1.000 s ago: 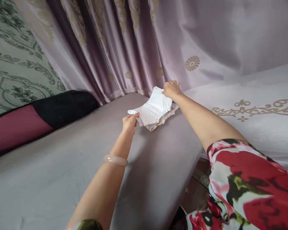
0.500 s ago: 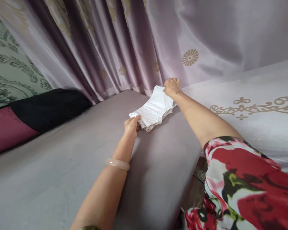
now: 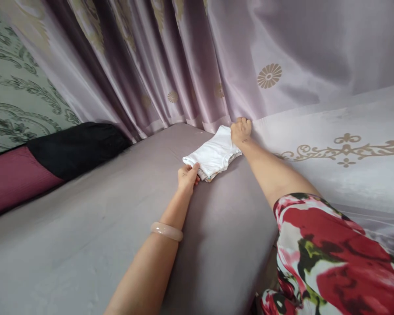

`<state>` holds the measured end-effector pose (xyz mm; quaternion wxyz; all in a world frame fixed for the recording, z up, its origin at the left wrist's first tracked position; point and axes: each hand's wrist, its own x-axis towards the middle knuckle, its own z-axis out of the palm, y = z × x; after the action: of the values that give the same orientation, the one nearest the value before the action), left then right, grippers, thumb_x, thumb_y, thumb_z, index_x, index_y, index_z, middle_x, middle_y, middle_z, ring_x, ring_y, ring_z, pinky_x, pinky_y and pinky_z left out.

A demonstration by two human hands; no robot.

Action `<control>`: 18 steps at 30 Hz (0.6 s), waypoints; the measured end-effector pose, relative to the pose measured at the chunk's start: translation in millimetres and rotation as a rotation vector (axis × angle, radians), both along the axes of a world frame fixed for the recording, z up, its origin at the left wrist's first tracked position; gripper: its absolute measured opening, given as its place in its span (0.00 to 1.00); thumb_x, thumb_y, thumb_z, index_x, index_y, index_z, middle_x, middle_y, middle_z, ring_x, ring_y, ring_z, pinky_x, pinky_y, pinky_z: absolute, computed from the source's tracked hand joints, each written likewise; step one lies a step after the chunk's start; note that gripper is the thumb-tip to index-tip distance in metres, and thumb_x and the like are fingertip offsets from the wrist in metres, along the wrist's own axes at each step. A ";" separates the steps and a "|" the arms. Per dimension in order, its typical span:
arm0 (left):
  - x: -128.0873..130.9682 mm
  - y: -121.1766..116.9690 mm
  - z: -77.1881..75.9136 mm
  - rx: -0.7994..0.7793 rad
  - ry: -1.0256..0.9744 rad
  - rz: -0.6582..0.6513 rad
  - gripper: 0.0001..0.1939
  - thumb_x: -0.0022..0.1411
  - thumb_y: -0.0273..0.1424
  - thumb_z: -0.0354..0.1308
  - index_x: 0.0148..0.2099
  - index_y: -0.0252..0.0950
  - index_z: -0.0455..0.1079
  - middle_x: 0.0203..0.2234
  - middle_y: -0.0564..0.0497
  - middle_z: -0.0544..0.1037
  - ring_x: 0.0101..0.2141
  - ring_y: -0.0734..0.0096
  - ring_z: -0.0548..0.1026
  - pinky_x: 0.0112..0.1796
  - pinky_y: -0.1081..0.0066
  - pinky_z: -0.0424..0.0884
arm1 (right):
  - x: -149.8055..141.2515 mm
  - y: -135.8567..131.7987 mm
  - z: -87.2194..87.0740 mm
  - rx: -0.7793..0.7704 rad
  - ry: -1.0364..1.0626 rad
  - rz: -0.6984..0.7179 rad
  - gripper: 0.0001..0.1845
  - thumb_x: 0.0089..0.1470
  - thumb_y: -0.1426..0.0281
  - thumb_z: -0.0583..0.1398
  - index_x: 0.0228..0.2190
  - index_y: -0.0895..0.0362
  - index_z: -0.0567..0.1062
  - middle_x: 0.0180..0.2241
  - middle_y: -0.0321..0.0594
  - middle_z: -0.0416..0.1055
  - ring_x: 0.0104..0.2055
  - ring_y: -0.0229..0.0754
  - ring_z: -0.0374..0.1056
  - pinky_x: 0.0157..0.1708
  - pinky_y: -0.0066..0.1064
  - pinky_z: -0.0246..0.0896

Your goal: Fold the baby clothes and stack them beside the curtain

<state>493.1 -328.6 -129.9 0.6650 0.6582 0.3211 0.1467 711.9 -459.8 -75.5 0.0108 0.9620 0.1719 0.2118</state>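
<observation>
A small white garment [image 3: 212,151] lies spread flat on top of a low stack of folded clothes [image 3: 213,175], whose patterned edges show beneath its near side. My left hand [image 3: 188,176] pinches the garment's left end between thumb and fingers, and may also grip the edges below it. At the far right end, my right hand [image 3: 241,132] is closed over the garment's edge, its fingertips mostly hidden. The cloth between both hands looks smooth with slight creases. The kind of garment is hard to make out.
The stack rests on a grey sheeted bed [image 3: 118,227], near its far corner. Purple curtains [image 3: 197,65] hang right behind it. To the left lies a black and maroon padded item [image 3: 75,148] by the patterned wall [image 3: 22,92]. The bed's edge runs along the right.
Both hands and the white garment have come slightly toward me, the right hand most. The garment covers more of the stack's near edge. The view has shifted a little left.
</observation>
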 end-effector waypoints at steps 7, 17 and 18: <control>1.4 -0.6 -4.0 0.033 0.044 -0.030 0.17 0.61 0.40 0.56 0.24 0.37 0.64 0.07 0.57 0.62 0.09 0.78 0.57 0.13 0.76 0.49 | -9.6 -7.2 -23.8 0.100 0.071 0.011 0.23 0.58 0.76 0.47 0.47 0.67 0.77 0.50 0.62 0.69 0.54 0.58 0.60 0.51 0.48 0.52; -2.2 -2.0 1.7 -0.031 0.141 -0.091 0.17 0.64 0.37 0.56 0.24 0.35 0.65 0.09 0.52 0.68 0.11 0.75 0.65 0.15 0.75 0.58 | -22.1 5.5 -17.2 0.119 0.188 0.122 0.25 0.63 0.68 0.45 0.53 0.63 0.72 0.56 0.57 0.67 0.59 0.56 0.59 0.56 0.47 0.52; -5.7 -3.0 4.7 -0.074 0.134 -0.090 0.18 0.64 0.37 0.56 0.24 0.34 0.65 0.10 0.51 0.69 0.12 0.74 0.67 0.15 0.75 0.60 | -23.2 7.7 -17.7 0.119 0.221 0.183 0.26 0.65 0.66 0.44 0.56 0.61 0.69 0.60 0.54 0.64 0.61 0.54 0.57 0.58 0.47 0.50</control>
<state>487.4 -331.6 -125.1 0.6719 0.6551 0.3403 0.0604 688.7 -452.0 -93.3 -0.0847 0.9588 0.2460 0.1145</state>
